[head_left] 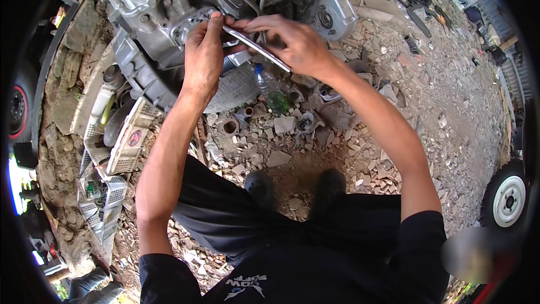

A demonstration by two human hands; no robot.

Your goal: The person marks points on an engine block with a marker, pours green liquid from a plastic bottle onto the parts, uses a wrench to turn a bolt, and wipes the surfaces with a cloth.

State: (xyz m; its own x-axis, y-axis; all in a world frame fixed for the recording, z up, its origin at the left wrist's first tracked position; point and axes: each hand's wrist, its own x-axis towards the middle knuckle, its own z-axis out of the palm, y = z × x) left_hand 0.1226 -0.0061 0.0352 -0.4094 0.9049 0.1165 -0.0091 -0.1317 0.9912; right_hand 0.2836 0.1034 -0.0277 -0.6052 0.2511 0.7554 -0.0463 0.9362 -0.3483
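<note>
A grey metal engine block (pixel 152 11) with bolt holes and castings fills the top of the view. Close against it, my left hand (pixel 203 53) has its thumb raised and its fingers closed; what they pinch is hidden. My right hand (pixel 295 45) reaches across from the right, slightly blurred, its fingers bent around a shiny, straight metal bar (pixel 261 52). That bar slants from beside my left fingertips down to a free end below my right hand. Its exact kind does not show.
Under the engine lie a tyre (pixel 233 89) and a plastic bottle (pixel 271 91) with green at its base. Loose metal parts (pixel 306 122) sit on rubble. A broken whitish plastic crate (pixel 126 141) leans at left, near a stone edge (pixel 62 118). Tools (pixel 419 21) lie far right.
</note>
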